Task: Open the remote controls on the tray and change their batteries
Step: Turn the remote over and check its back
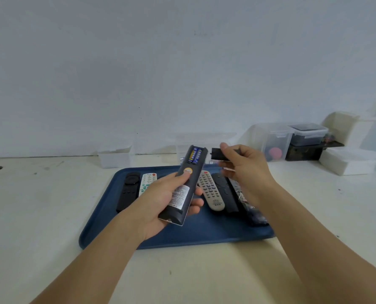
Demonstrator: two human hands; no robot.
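1. Pale, scuffed tabletop (pixel 40 216) is carrying a smooth blue plastic tray (pixel 99 220) under a plain wall.
2. Above the tray, the left hand (pixel 160 205) is gripping a slim dark remote (pixel 186 189) back-up, its long axis running near-to-far and leaning right, with the two blue batteries (pixel 194 155) lying exposed at the far end.
3. Just right of that end, the right hand (pixel 242 167) is pinching the detached black battery cover (pixel 219 153); it is the nearer hand for pulling the cells.
4. Other remotes are lying on the tray, including a grey rubber-buttoned one (pixel 211 189).
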